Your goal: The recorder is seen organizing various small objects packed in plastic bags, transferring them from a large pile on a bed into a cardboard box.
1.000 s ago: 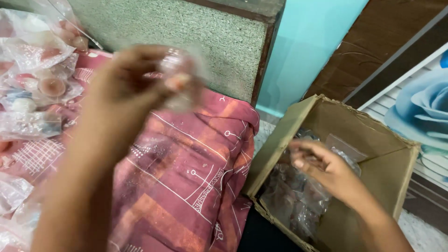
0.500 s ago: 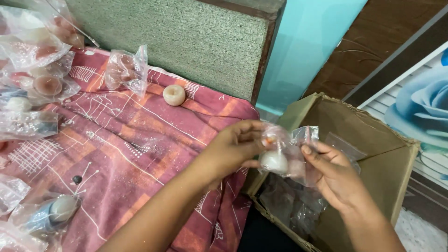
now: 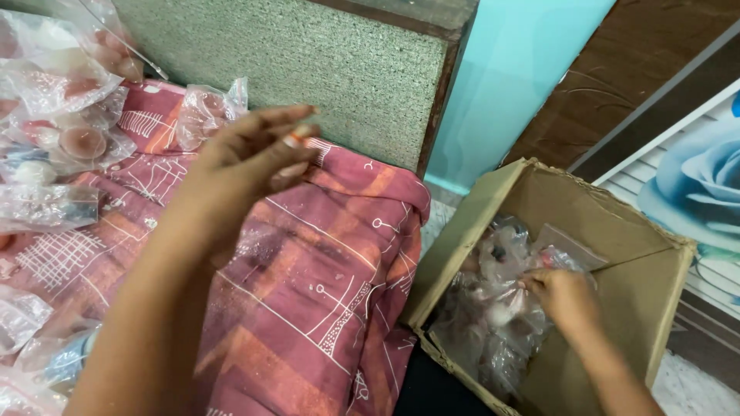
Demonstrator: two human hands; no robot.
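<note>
Reaching down into the cardboard box, the right hand is now pressing the clear packet in among the other bagged pieces already lying there, fingers curled on the plastic; half a second ago both hands were holding that packet together above the box's near edge. The left hand is swinging back over the bed, fingers loosely bent and released, with nothing clearly gripped in them, though something small and pale is showing at the fingertips and I cannot tell what it is. So one packet is going in and the left hand is heading back toward the rest. More packets are lying heaped at the far left of the patterned sheet, and another packet is sitting just behind the left hand by the grey headboard. Nothing is blocking the way between the heap and the box.
</note>
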